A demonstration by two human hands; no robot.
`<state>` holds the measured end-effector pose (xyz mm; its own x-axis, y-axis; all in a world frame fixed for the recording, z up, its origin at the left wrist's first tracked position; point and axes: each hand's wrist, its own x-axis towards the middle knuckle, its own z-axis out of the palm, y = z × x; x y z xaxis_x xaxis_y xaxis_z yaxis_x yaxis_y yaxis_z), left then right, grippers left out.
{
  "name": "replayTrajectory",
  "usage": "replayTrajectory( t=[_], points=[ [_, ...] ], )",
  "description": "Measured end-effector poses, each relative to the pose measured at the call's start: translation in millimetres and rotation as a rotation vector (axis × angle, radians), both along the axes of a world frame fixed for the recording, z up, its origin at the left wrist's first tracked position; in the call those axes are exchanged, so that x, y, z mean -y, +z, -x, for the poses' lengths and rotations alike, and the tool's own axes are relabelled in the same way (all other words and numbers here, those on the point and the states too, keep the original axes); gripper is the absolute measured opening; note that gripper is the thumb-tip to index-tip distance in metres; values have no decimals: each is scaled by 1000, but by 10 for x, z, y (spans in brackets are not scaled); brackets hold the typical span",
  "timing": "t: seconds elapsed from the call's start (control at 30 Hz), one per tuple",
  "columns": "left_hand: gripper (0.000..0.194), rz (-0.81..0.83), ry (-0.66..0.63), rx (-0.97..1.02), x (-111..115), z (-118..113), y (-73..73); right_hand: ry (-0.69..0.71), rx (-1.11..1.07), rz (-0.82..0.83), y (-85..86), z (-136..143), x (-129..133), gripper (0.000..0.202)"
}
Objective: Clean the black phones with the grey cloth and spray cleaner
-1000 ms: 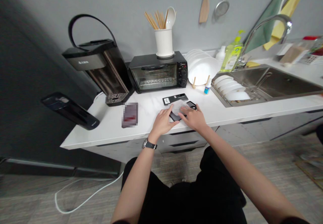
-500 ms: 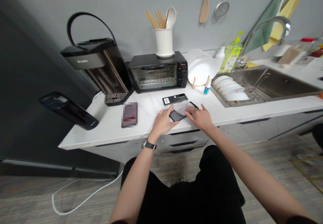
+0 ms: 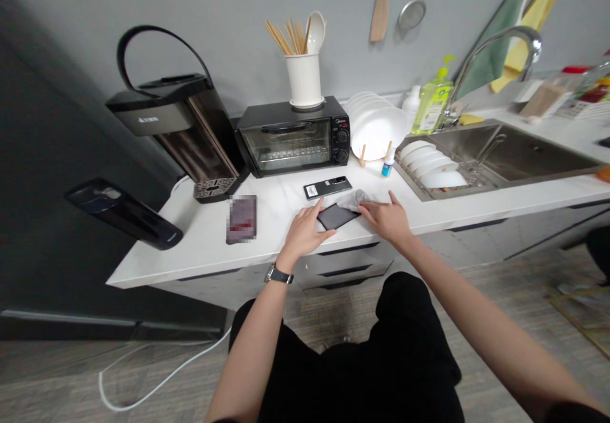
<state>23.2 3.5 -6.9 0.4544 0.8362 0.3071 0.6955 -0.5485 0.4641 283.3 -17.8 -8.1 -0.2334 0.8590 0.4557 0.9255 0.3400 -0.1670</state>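
A dark flat phone (image 3: 336,218) lies on the white countertop in front of me. My left hand (image 3: 305,232) brackets its left end, thumb at the near edge and index finger at the far edge. At the phone's right end, my right hand (image 3: 387,218) has its fingers closed on a thin grey cloth (image 3: 358,199), bunched over that end and partly hidden by the fingers. Just behind lies a second phone (image 3: 328,187), back up, with a white label and camera lenses. A small white and blue spray bottle (image 3: 387,164) stands beyond my right hand.
A toaster oven (image 3: 293,137) and a water dispenser (image 3: 178,134) stand behind. White plates (image 3: 379,132) stand left of the sink (image 3: 524,156), which holds bowls. A blurred dark item (image 3: 241,220) and a dark thermos-like cylinder (image 3: 126,213) are to the left.
My right hand has slid slightly right along the phone with the cloth, which is now bunched at the right end. More of the dark surface shows. My left hand stays at the left end.
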Motion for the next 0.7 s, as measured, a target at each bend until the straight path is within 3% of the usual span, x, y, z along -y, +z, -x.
replayTrajectory(
  t=[0.07, 0.27, 0.37, 0.5, 0.57, 0.7],
  points=[
    [99, 4, 8, 8, -3, -8, 3, -5, -14, -42, -41, 16, 56, 43],
    [97, 36, -5, 44, 4, 8, 21, 294, -129, 20, -126, 620, 376, 44],
    [95, 32, 4, 35, 8, 14, 26, 326, -94, 89, -55, 489, 246, 40],
    [97, 26, 13, 19, 7, -12, 29, 120, -10, 52, -24, 40, 20, 41],
    [97, 17, 12, 23, 5, -21, 29, 53, -3, 15, -50, 18, 30, 43],
    [98, 46, 8, 50, 11, 13, 27, 320, 6, 27, -85, 325, 181, 50]
  ],
)
